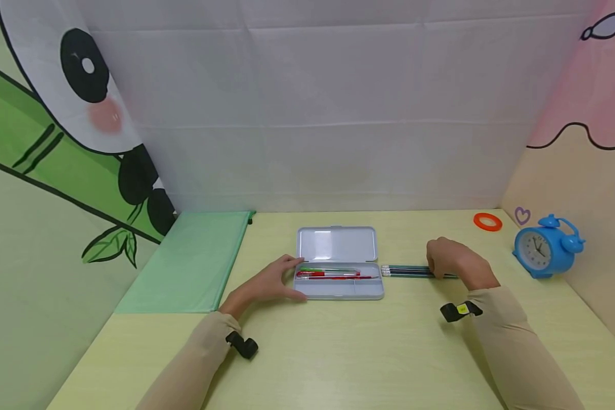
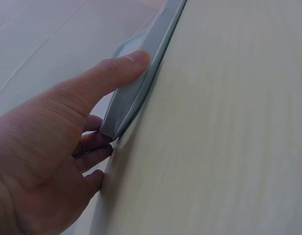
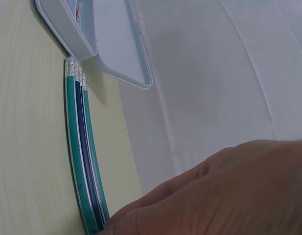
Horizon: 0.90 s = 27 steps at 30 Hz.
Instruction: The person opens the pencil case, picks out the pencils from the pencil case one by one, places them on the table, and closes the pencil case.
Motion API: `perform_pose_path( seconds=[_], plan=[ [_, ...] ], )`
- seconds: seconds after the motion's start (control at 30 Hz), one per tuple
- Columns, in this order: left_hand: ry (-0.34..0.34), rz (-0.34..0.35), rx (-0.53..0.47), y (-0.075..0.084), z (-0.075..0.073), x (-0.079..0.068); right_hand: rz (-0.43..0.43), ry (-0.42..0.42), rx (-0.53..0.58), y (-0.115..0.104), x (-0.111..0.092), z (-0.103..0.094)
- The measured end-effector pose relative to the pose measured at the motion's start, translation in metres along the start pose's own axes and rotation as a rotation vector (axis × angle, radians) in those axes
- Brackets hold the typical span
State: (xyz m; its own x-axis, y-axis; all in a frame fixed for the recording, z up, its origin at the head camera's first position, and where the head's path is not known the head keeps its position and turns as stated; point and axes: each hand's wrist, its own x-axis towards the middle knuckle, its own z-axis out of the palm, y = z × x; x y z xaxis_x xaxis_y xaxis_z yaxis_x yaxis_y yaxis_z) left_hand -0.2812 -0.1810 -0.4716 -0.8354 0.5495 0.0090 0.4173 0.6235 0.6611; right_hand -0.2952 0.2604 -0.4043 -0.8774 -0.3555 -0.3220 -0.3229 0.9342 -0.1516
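Observation:
A pale pencil case (image 1: 345, 289) lies on the table with its lid (image 1: 336, 244) tipped back toward the wall. Red and green pens (image 1: 333, 277) lie inside it. My left hand (image 1: 269, 280) holds the case's left end, thumb (image 2: 136, 61) on the front edge and fingers round the end. To the right of the case, several teal and dark blue pencils (image 3: 82, 147) lie side by side, their white-tipped ends close to its right end. My right hand (image 1: 453, 262) grips them near the far end with curled fingers, which hide that part of the pencils.
A blue alarm clock (image 1: 545, 247) stands at the right by the wall. Behind the right hand lies an orange ring (image 1: 488, 222). A green cloth or mat (image 1: 184, 262) covers the table's left side. A white sheet (image 1: 328, 114) closes off the back.

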Motion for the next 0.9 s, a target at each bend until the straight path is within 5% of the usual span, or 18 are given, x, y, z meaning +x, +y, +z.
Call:
perform_pose_path(
  seconds=[0.37, 0.9],
  plan=[
    [0.002, 0.000, 0.000, -0.001, 0.000, 0.000, -0.028, 0.019, 0.023, -0.001, -0.004, -0.003],
    [0.000, -0.005, 0.005, 0.000, 0.001, 0.000, -0.166, 0.206, 0.114, -0.023, 0.003, -0.006]
  ],
)
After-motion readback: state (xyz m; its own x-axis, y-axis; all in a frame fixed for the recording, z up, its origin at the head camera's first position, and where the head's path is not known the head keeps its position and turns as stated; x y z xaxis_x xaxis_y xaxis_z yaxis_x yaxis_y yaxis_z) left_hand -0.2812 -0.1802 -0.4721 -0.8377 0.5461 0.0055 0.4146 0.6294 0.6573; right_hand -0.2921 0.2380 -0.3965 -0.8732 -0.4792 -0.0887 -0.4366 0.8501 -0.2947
